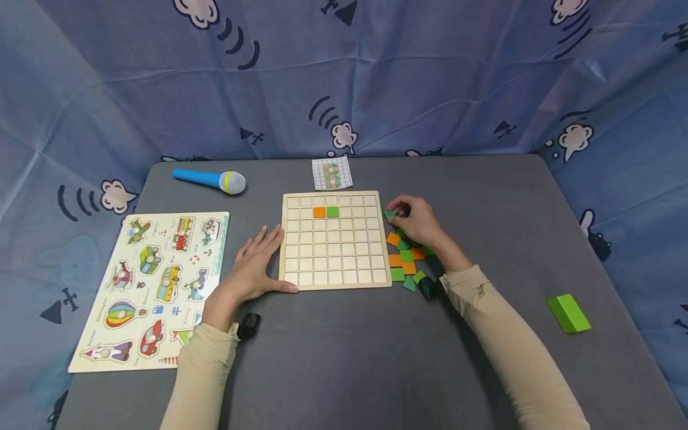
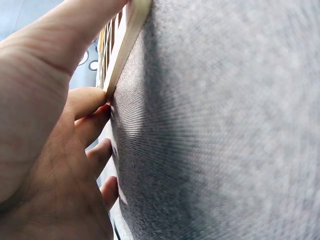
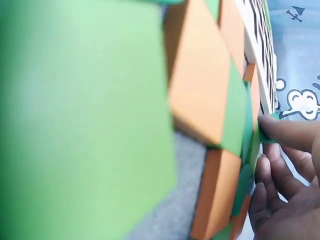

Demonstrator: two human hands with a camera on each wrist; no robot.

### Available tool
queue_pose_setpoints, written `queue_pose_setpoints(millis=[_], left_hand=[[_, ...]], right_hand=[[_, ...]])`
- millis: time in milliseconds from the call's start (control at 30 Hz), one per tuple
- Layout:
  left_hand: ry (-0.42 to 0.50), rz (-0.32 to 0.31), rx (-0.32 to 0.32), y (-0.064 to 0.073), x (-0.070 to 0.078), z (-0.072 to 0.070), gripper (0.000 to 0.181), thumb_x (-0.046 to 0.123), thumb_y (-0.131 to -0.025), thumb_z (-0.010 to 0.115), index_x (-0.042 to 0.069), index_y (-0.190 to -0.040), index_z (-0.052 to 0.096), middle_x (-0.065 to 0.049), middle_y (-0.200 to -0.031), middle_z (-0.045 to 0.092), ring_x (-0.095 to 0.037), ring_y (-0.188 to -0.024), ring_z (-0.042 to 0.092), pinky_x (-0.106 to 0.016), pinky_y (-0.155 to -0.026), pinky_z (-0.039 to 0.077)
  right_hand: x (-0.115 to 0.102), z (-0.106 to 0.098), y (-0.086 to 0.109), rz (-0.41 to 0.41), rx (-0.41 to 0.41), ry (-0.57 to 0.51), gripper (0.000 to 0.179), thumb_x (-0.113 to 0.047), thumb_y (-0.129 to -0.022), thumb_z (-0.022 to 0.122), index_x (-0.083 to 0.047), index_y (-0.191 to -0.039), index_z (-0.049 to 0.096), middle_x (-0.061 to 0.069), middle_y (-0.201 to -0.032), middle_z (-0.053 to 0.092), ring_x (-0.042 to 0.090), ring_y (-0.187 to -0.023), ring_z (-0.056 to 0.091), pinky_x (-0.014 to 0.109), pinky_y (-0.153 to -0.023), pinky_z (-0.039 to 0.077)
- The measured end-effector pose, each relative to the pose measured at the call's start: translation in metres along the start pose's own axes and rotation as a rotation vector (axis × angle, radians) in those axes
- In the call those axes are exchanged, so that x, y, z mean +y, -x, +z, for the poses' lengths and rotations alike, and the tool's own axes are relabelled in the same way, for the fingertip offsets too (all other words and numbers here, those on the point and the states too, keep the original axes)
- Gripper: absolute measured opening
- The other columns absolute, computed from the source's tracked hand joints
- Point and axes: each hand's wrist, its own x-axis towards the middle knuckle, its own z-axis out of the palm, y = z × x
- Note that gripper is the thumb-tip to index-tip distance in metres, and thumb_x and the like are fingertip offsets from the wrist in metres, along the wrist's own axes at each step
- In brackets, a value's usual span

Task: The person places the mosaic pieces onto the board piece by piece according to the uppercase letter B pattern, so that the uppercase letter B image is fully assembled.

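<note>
A wooden grid board (image 1: 334, 248) lies mid-table, with one orange square tile (image 1: 319, 212) and one light green tile (image 1: 332, 212) side by side in its second row. My left hand (image 1: 252, 263) rests along the board's left side, fingers spread, thumb at the near left corner; the left wrist view shows fingertips at its wooden edge. Just beyond the right edge, my right hand (image 1: 419, 224) pinches a dark green tile (image 1: 389, 213) between thumb and finger. Beneath and in front of that hand lie several loose orange and green tiles (image 1: 408, 267), partly hidden by it.
Behind the board is a small printed card (image 1: 332, 174) with a coloured grid pattern. A blue toy microphone (image 1: 209, 178) lies at the back left, above a vehicle picture puzzle (image 1: 150, 286) that my left forearm partly covers. Far right sits a green block (image 1: 570, 313).
</note>
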Motion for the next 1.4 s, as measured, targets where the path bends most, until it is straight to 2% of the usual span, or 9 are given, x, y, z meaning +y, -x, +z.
queue_pose_setpoints(millis=[100,233,500,700,933,1067,1233,1400], left_hand=[[-0.003,-0.002,-0.001,0.0,0.0,0.0,0.13,0.048,-0.076,0.095,0.008,-0.171,0.017,-0.011,-0.18,0.012,-0.038,-0.167,0.002,-0.064,-0.132,0.004],[-0.002,-0.002,-0.001,0.0,0.0,0.0,0.13,0.048,-0.076,0.095,0.008,-0.171,0.016,-0.011,-0.18,0.012,-0.038,-0.167,0.002,-0.064,-0.132,0.004],[0.005,0.0,-0.005,-0.001,0.0,0.0,0.129,0.046,-0.077,0.095,0.008,-0.171,0.016,-0.011,-0.18,0.012,-0.038,-0.167,0.001,-0.064,-0.132,0.003],[0.01,-0.006,-0.012,-0.001,0.0,0.0,0.128,0.044,-0.077,0.095,0.008,-0.171,0.016,-0.01,-0.18,0.011,-0.038,-0.167,0.001,-0.064,-0.132,0.002],[0.013,-0.006,-0.014,-0.001,0.0,-0.002,0.127,0.043,-0.078,0.095,0.008,-0.171,0.016,-0.01,-0.18,0.011,-0.038,-0.167,0.0,-0.063,-0.133,0.002],[0.014,-0.007,-0.013,-0.001,-0.001,-0.002,0.128,0.044,-0.078,0.095,0.008,-0.171,0.016,-0.01,-0.18,0.011,-0.037,-0.167,0.0,-0.063,-0.133,0.002],[0.016,-0.007,-0.011,-0.001,-0.002,-0.001,0.128,0.044,-0.077,0.095,0.008,-0.171,0.016,-0.011,-0.18,0.011,-0.038,-0.167,0.0,-0.063,-0.132,0.002],[0.018,-0.006,-0.015,-0.001,-0.001,-0.002,0.129,0.044,-0.077,0.095,0.008,-0.171,0.015,-0.011,-0.18,0.011,-0.038,-0.167,0.0,-0.063,-0.132,0.002]], right_hand=[[-0.004,0.001,-0.001,0.001,0.027,-0.011,0.022,-0.003,-0.102,0.069,-0.001,-0.123,0.072,0.018,-0.112,0.065,0.03,-0.1,0.057,0.039,-0.087,0.048],[-0.013,0.005,-0.001,-0.004,0.046,-0.03,0.025,-0.006,-0.104,0.067,-0.006,-0.127,0.076,0.018,-0.118,0.066,0.03,-0.098,0.055,0.039,-0.082,0.045],[-0.029,0.019,-0.006,-0.015,0.097,-0.09,0.013,-0.011,-0.099,0.076,-0.004,-0.11,0.077,0.017,-0.105,0.074,0.029,-0.096,0.066,0.032,-0.077,0.051],[-0.038,0.03,-0.01,-0.051,0.058,-0.122,0.013,-0.01,-0.097,0.078,-0.003,-0.107,0.078,0.013,-0.094,0.07,0.024,-0.083,0.06,0.03,-0.07,0.047],[-0.046,0.041,-0.014,-0.092,-0.001,-0.135,0.023,-0.007,-0.104,0.067,-0.004,-0.124,0.079,0.014,-0.101,0.062,0.025,-0.086,0.048,0.035,-0.077,0.04],[-0.051,0.047,-0.015,-0.096,0.002,-0.13,0.018,-0.007,-0.103,0.069,-0.004,-0.116,0.081,0.016,-0.107,0.071,0.026,-0.087,0.057,0.034,-0.079,0.047],[-0.056,0.052,-0.017,-0.064,0.03,-0.124,0.013,-0.009,-0.099,0.075,-0.004,-0.11,0.08,0.016,-0.1,0.076,0.027,-0.089,0.068,0.036,-0.081,0.054],[-0.058,0.055,-0.02,-0.039,0.048,-0.107,0.01,-0.011,-0.097,0.078,-0.005,-0.105,0.081,0.014,-0.1,0.077,0.024,-0.086,0.069,0.033,-0.077,0.054]])
